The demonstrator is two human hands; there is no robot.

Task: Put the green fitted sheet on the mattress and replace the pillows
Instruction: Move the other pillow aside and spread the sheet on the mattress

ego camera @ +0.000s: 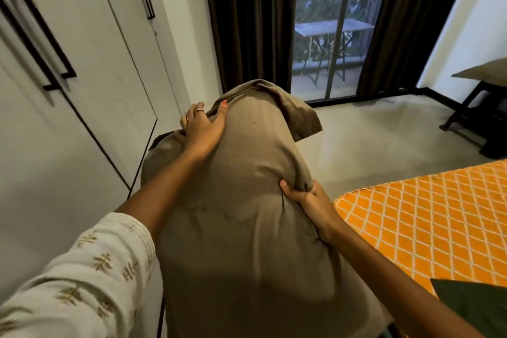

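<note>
Pillow [241, 200] in a taupe case is held up in front of the person, long axis running away from the camera, off the bed and to the left of the mattress [428, 217]. A second taupe bundle shows just behind and under the left hand [201, 129]; prob. another pillow, can't tell for sure. Left hand lies flat on the far upper side of the pillow w/ fingers [223, 108] spread and only lightly bent, pressing, not curled round anything. Right hand [307, 197] has its fingers clenched on a bunch of the pillowcase fabric at the near right edge, grasping it firmly.

Green sheet [474, 307]: only a dark green corner shows at the bottom right, lying on the mattress, which otherwise shows its orange diamond-pattern surface bare. So fitted sheet looks not yet on; at most just laid down. Judged progress: early. Pillows apparently being moved clear; sheet fitting and putting pillows back are both left to do.

Further out: white wardrobe [82, 63] w/ black handles at left, dark curtains [247, 22] either side of a glass balcony door [334, 30], pale floor [370, 140], dark side furniture [477, 115] at far right.
</note>
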